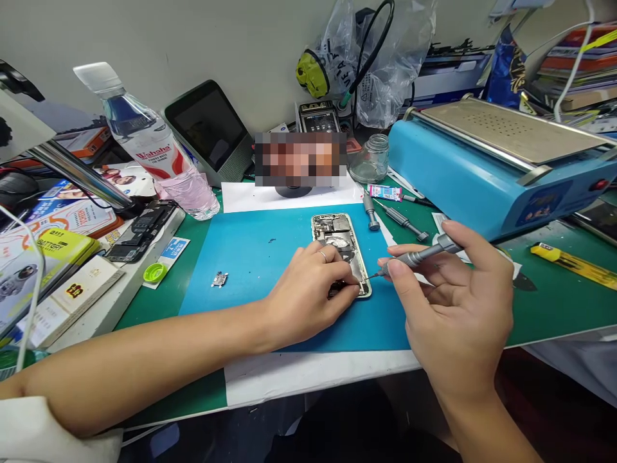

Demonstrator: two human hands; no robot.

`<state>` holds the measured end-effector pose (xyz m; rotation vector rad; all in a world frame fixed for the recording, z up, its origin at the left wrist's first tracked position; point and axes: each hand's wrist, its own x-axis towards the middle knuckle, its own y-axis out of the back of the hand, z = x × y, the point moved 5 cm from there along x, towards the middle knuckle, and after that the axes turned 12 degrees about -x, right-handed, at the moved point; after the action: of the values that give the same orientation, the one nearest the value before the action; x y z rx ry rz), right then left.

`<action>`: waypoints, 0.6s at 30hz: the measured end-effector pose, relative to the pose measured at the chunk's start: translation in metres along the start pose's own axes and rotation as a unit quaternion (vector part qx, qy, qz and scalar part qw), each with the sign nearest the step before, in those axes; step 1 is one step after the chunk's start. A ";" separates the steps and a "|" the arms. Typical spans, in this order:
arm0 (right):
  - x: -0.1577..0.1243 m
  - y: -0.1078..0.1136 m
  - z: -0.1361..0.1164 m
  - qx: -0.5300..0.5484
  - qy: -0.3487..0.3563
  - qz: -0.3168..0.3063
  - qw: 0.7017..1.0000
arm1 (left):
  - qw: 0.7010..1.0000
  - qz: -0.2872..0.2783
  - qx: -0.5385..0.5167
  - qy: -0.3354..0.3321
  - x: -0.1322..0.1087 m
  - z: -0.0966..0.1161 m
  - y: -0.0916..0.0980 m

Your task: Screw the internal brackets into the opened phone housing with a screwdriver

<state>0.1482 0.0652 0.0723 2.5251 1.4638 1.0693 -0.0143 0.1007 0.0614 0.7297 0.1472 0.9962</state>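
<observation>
Though opened, phone (337,236) under left fingers (343,290).

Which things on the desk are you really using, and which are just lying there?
In use: opened phone, screwdriver in right hand, left hand on the phone, blue mat.
Lying about: water bottle, green cap, glass jar, yellow knife.

Bright, even light falls from above. The shadow under the left hand (308,292) on the mat (250,257) is short and soft. Glare streaks the metal plate (501,128) and the bottle (149,148). Edges bow with wide-angle stretch. A pixelated block (299,159) masks the centre back, and the rest is sharp.
</observation>
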 end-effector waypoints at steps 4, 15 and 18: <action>-0.003 0.000 0.000 -0.033 0.000 -0.006 0.999 | 1.000 0.000 0.002 0.000 0.000 0.000 0.001; -0.005 -0.002 -0.001 -0.047 0.015 -0.020 0.999 | 1.000 0.002 0.012 -0.002 0.001 -0.001 0.001; -0.005 -0.003 -0.001 -0.044 0.025 -0.021 0.998 | 1.000 0.004 0.011 -0.002 0.001 0.000 0.001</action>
<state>0.1440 0.0628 0.0695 2.4144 1.4421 1.1722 -0.0148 0.1022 0.0623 0.7538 0.1520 1.0019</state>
